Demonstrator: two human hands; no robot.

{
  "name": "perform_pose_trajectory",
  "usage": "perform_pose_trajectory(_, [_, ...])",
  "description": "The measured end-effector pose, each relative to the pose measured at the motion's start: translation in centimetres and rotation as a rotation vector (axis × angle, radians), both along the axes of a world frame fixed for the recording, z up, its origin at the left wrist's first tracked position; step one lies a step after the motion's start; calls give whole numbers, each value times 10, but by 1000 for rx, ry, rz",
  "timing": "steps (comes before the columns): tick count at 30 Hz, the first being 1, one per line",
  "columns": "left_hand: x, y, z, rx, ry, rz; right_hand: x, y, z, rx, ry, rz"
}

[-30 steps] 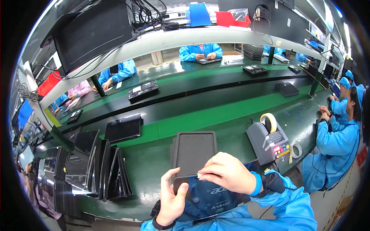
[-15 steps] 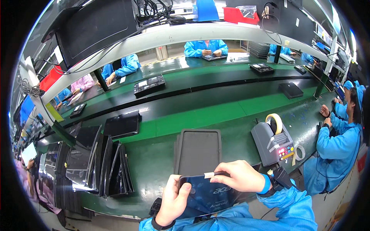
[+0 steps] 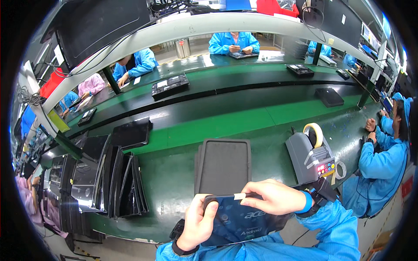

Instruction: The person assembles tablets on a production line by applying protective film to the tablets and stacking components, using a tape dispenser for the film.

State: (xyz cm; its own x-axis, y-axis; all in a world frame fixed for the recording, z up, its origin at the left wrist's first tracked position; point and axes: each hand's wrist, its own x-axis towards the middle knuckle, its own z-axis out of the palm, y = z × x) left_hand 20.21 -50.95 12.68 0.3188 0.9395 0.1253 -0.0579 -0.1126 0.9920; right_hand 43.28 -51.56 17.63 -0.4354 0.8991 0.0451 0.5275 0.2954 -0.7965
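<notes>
A dark glossy tablet [image 3: 235, 226] with a lit screen is tilted up before my body, at the near edge of the bench. My left hand [image 3: 197, 224] grips its left upper corner, thumb on the front. A short pale piece of tape [image 3: 239, 196] lies over the tablet's top edge. My right hand [image 3: 276, 198] pinches at that edge, thumb and fingers closed on the tape's right end. Just beyond the tablet rests a small stack of dark grey trays [image 3: 223, 167].
A grey tape dispenser [image 3: 307, 158] with a yellowish roll stands at right, a loose tape ring [image 3: 340, 170] beside it. Many dark panels [image 3: 126, 185] lean upright at left. A co-worker in blue [image 3: 383, 150] sits at right. A pale shelf beam [image 3: 209, 28] crosses overhead.
The view has shifted slightly. My right fingers stay at the tape on the tablet's top edge, and my left grip is unchanged. The tablet's right side shows a little more.
</notes>
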Motion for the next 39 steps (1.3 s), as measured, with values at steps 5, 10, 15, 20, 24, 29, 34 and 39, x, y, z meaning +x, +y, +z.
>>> perform_pose_trajectory(5, [3, -1, 4, -94, -139, -57, -2, -6, 1, -102, -26, -23])
perform_pose_trajectory(10, [0, -7, -7, -248, -10, -67, -13, -19, -29, -207, -32, -141])
perform_pose_trajectory(15, [2, -8, -14, -271, 174, -27, -13, -21, -38, -225, -21, -117])
perform_pose_trajectory(20, [4, -21, -18, -214, 165, -3, -10, -26, -42, -235, -10, -80])
perform_pose_trajectory(24, [5, -27, -23, -199, 128, -1, -10, -32, -49, -221, 45, -76])
perform_pose_trajectory(29, [-1, -34, -31, -238, 88, -23, -8, -34, -50, -251, 20, -8])
perform_pose_trajectory(34, [-7, -36, -32, -178, 88, 12, -25, -46, -52, 42, 154, -185])
perform_pose_trajectory(39, [-6, -51, -17, -165, 45, 65, -32, -61, -40, 197, 116, -221])
